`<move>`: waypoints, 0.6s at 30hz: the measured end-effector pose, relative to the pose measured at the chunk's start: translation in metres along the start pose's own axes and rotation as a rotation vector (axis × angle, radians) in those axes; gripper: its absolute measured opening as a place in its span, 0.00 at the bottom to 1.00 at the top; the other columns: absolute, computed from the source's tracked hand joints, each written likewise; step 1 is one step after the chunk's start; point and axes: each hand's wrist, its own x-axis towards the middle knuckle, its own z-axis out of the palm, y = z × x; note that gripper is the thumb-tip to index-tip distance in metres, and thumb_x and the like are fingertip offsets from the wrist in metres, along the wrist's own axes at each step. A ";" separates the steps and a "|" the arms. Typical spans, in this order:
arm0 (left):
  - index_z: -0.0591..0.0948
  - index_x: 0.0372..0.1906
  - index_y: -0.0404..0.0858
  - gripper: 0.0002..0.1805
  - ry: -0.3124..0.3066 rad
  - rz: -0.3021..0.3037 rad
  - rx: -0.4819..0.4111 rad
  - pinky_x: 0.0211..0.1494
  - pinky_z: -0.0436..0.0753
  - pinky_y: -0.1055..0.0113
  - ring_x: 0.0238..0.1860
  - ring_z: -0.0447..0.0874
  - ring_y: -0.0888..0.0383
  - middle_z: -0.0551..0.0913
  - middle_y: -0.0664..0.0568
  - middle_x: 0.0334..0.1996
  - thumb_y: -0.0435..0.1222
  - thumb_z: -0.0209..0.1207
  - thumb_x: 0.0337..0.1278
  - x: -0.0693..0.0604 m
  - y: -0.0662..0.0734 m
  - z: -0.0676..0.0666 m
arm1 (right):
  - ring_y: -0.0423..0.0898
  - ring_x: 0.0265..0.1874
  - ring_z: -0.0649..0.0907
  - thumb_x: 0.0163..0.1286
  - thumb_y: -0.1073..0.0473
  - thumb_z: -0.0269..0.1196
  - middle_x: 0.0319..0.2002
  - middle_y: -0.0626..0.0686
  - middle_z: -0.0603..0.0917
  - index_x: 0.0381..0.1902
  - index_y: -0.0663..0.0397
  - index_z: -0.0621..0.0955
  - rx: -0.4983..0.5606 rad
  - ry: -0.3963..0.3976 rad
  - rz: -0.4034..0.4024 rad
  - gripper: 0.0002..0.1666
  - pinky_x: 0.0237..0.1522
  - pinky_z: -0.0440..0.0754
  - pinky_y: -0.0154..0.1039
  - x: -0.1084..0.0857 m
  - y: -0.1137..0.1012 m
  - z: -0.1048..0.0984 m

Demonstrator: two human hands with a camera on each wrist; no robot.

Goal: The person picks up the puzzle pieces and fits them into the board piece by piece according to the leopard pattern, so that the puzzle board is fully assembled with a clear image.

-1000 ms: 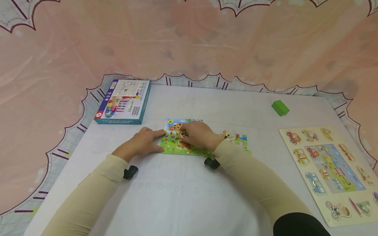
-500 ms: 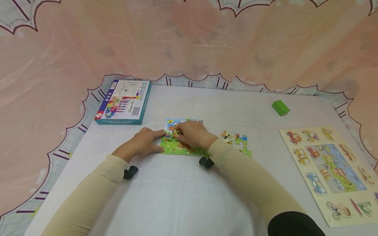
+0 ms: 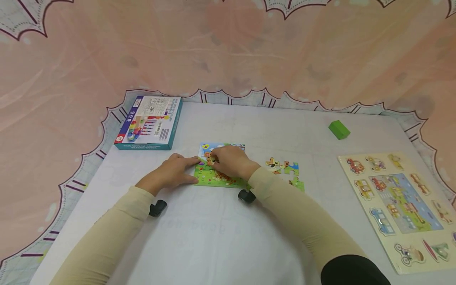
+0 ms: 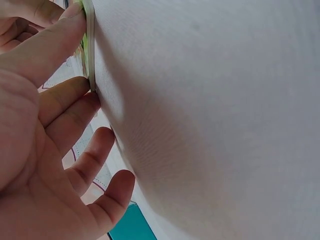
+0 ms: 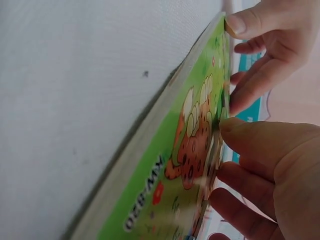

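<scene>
A jigsaw puzzle board with a spotted cartoon animal on green and blue lies flat in mid-table. My left hand rests at its left edge, thumb and index finger spread and touching it. In the left wrist view, the left thumb lies on the rim and the other fingers are loosely bent. Over the board's middle, my right hand pinches a puzzle piece low against the picture; its thumb and fingertips show in the right wrist view. The piece itself is mostly hidden by the fingers.
Loose puzzle pieces lie right of the board. A boxed set sits at the back left, a green block at the back right. A wooden peg puzzle with vehicle shapes occupies the right side.
My right hand has shifted a little left over the board, uncovering more of the loose pieces. The left hand stays at the board's edge.
</scene>
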 end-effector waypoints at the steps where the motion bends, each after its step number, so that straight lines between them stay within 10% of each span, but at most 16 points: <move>1: 0.68 0.75 0.44 0.41 -0.001 0.000 0.000 0.61 0.72 0.45 0.62 0.64 0.42 0.75 0.39 0.61 0.47 0.70 0.58 0.000 0.000 0.000 | 0.45 0.45 0.81 0.74 0.50 0.61 0.48 0.47 0.85 0.56 0.49 0.82 0.002 0.003 0.000 0.17 0.50 0.78 0.42 0.000 0.000 0.000; 18: 0.69 0.74 0.44 0.40 0.012 0.016 -0.002 0.61 0.71 0.45 0.61 0.64 0.41 0.75 0.38 0.61 0.47 0.70 0.58 0.000 -0.002 0.001 | 0.48 0.52 0.82 0.73 0.49 0.63 0.52 0.50 0.84 0.60 0.52 0.80 0.033 0.026 0.015 0.22 0.53 0.79 0.45 0.002 -0.003 0.004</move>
